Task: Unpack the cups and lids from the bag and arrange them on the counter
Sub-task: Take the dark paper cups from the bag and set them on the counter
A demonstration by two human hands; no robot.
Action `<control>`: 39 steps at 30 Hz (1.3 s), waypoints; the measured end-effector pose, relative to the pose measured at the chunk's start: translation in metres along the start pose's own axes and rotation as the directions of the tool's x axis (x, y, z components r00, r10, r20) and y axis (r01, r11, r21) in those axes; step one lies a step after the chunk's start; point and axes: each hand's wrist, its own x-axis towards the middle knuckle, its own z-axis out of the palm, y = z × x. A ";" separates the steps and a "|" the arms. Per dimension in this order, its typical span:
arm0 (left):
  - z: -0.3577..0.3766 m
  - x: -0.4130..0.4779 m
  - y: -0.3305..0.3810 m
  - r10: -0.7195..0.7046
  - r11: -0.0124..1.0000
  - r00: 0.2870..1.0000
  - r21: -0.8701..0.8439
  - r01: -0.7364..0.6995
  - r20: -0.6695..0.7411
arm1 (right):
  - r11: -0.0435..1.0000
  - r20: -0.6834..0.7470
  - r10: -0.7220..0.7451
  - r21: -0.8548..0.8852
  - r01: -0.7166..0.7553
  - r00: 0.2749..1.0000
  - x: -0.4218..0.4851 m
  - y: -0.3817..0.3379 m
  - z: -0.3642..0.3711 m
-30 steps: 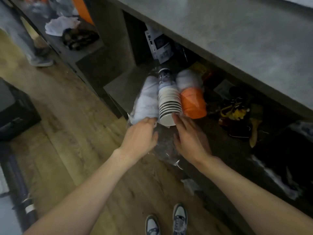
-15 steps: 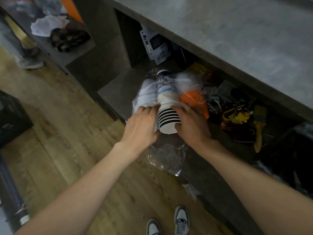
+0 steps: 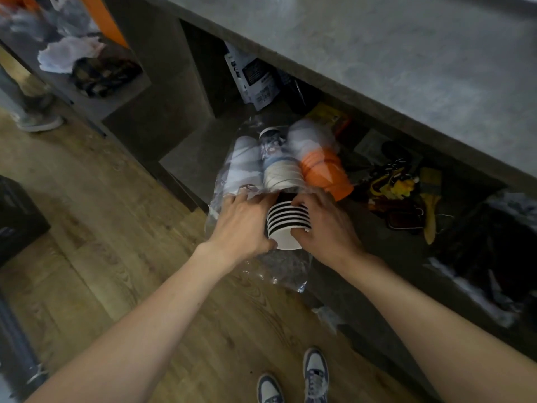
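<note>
1. We stand bent over the low shelf (image 3: pixel 191 158) under the grey speckled stone worktop (image 3: pixel 392 62), because the clear crinkled plastic bag (image 3: pixel 279 266) with the cups lies there on its side, its mouth towards us.
2. Our left hand (image 3: pixel 242 225) and right hand (image 3: pixel 325 228) close from either side on the nested stack of white paper cups with dark rims (image 3: pixel 287 222), so the stack comes out as one column and does not fan apart.
3. That stack sits half out of the bag mouth; the loose film hangs over the shelf edge below our wrists.
4. Still inside the bag lie a stack of orange plastic cups (image 3: pixel 325 173), a pale sleeve that may be lids (image 3: pixel 242 164), too blurred to tell, and more cups with a printed pattern (image 3: pixel 273 152).
5. Nothing is on the worktop in view yet, so we judge the unpacking barely begun.
6. The film may cling and drag the other stacks out.
</note>
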 end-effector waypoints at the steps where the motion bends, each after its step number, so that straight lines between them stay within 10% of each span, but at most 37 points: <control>1: 0.000 0.000 0.001 0.012 1.000 1.000 0.014 -0.012 0.016 | 1.000 0.002 -0.001 0.009 0.001 1.000 -0.005 0.000 0.000; 7: -0.005 -0.009 0.008 0.059 0.998 0.997 -0.019 -0.058 0.053 | 0.909 -0.070 0.253 0.359 -0.212 0.965 -0.030 -0.002 -0.001; 13: -0.035 -0.025 0.028 0.168 0.777 0.986 -0.618 -0.123 0.015 | 0.486 0.090 0.638 0.723 -0.491 0.765 -0.024 -0.019 -0.029; 17: -0.042 -0.040 0.026 0.202 0.729 0.976 -0.653 -0.208 -0.085 | 0.124 0.325 0.589 0.868 -0.480 0.740 -0.037 -0.029 -0.051; 25: -0.079 -0.068 0.038 0.078 0.529 0.990 -0.837 -0.141 -0.118 | 0.517 -0.041 0.160 0.854 -0.049 0.986 -0.100 -0.031 -0.083; 39: -0.229 -0.100 0.362 0.380 0.365 0.878 -0.825 -0.431 -0.290 | 0.616 -0.500 0.259 0.744 0.257 0.827 -0.327 0.064 -0.343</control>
